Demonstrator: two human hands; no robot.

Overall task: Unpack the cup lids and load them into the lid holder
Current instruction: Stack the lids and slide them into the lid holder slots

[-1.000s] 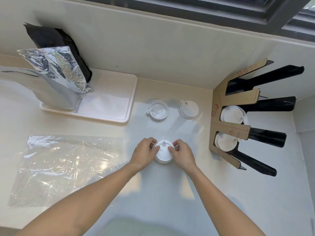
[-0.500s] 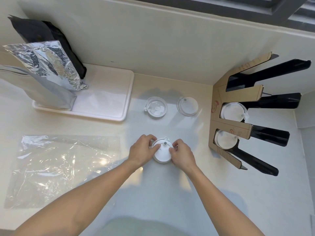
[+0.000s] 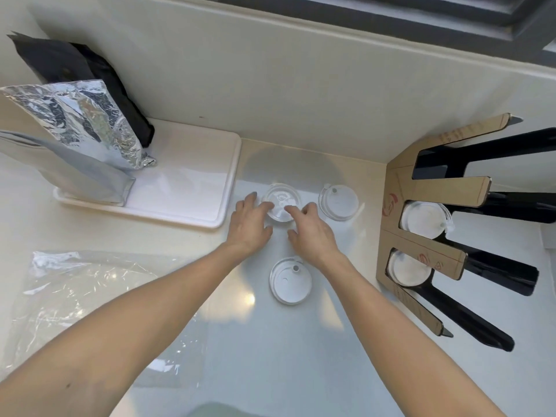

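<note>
Both my hands, L [image 3: 251, 224] & R [image 3: 313, 233], grip loose, fingers spread at clear lid [image 3: 281, 203] mid-frame; white lid [image 3: 290, 284] just below, bare bench [image 3: 270, 356] lower centre.

We see a glossy, smooth pale bench [image 3: 270, 356] reflecting light. The cup lids are thin plastic: one clear [image 3: 281, 203], two translucent white [image 3: 290, 285] [image 3: 340, 203]. The lid holder [image 3: 421, 191] pairs matt brown cardboard with glossy black prongs (apparently plastic). A crinkled clear film sheet [image 3: 90, 296], a creased shiny foil bag [image 3: 84, 121] and a smooth white tray [image 3: 186, 188] complete the surfaces.
</note>
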